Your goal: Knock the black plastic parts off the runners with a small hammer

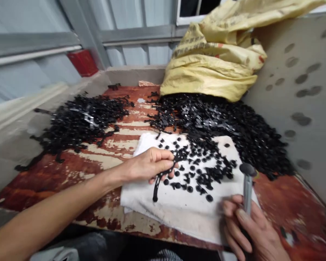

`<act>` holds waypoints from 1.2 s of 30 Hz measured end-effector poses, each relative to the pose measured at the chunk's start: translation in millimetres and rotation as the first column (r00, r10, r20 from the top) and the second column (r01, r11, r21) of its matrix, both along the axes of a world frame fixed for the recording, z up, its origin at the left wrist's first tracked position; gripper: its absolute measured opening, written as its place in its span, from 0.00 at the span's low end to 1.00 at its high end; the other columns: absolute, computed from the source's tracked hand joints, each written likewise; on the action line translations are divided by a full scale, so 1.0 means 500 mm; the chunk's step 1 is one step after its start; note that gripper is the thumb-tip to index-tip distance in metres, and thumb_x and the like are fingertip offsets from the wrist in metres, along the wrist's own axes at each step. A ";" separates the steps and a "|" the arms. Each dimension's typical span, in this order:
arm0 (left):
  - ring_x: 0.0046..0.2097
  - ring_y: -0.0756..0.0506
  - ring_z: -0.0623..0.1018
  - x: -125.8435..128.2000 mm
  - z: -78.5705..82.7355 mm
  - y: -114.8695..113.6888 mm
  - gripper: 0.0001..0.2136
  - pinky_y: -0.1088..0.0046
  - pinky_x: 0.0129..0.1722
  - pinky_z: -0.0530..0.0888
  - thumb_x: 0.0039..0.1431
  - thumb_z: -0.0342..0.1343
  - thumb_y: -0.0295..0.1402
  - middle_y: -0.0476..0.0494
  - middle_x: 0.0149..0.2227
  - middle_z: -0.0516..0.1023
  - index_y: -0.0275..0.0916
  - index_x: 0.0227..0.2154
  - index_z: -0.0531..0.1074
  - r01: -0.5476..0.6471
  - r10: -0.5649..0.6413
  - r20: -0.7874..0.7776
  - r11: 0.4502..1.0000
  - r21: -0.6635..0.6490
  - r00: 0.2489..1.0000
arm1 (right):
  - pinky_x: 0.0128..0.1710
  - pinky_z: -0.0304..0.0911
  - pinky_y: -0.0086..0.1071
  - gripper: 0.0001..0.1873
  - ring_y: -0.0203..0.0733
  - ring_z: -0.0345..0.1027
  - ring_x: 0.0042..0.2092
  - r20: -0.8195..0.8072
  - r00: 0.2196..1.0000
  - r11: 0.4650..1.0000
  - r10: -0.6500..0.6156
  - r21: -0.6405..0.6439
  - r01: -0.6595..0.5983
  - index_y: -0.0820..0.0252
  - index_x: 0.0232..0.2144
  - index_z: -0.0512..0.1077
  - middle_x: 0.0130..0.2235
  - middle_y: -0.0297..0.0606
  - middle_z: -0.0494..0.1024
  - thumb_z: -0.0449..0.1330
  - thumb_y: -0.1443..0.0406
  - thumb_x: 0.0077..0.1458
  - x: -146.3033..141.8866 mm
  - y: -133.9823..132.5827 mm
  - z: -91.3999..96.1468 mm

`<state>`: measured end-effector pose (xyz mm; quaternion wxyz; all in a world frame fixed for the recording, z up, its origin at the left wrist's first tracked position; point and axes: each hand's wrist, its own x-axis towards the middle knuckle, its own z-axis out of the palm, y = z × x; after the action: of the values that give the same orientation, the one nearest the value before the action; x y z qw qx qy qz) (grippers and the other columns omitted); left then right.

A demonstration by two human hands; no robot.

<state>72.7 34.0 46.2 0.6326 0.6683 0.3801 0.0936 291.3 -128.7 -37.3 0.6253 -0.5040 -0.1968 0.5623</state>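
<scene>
My left hand (149, 165) is closed in a pinch on a thin black plastic strip (158, 183) that hangs down over a white cloth (176, 210). Small black round pieces (203, 170) lie scattered on the cloth just right of that hand. My right hand (247, 226) grips the handle of a small grey metal hammer (247, 181), held upright at the cloth's right edge, its dark head up.
A worn red-and-white board (78, 170) carries a black scrap pile at the left (81, 121) and a larger black pile (233, 127) at the right. A yellow sack (220, 58) lies behind it. Grey walls enclose the right and the back.
</scene>
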 end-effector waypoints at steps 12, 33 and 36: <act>0.26 0.53 0.65 0.110 -0.026 -0.086 0.10 0.79 0.25 0.62 0.63 0.45 0.29 0.53 0.25 0.66 0.38 0.27 0.66 0.461 -0.462 -0.097 0.887 -0.033 0.881 | 0.12 0.51 0.19 0.15 0.26 0.51 0.15 0.121 0.993 0.998 -0.009 0.063 0.001 0.56 0.33 0.72 0.16 0.23 0.63 0.69 0.54 0.53 -0.042 -0.016 -0.010; 0.18 0.58 0.62 -0.056 -0.052 -0.061 0.13 0.82 0.18 0.55 0.57 0.55 0.37 0.50 0.21 0.72 0.36 0.22 0.67 -0.338 0.332 -0.106 0.940 -0.048 0.937 | 0.12 0.57 0.23 0.15 0.29 0.58 0.19 0.246 0.958 0.988 -0.151 0.002 0.155 0.53 0.38 0.79 0.33 0.36 0.76 0.70 0.53 0.50 -0.072 -0.006 0.007; 0.18 0.59 0.62 -0.055 -0.067 -0.052 0.13 0.82 0.17 0.54 0.58 0.56 0.36 0.50 0.21 0.72 0.35 0.21 0.67 -0.374 0.367 -0.083 0.922 -0.097 0.927 | 0.13 0.58 0.23 0.14 0.29 0.58 0.20 0.242 0.958 0.986 -0.154 -0.023 0.165 0.54 0.38 0.79 0.34 0.35 0.75 0.69 0.54 0.52 -0.073 -0.007 0.008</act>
<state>45.2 8.1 12.7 0.6274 0.5508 0.5239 0.1689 254.8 -131.9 -33.4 0.6294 -0.5956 -0.2174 0.4493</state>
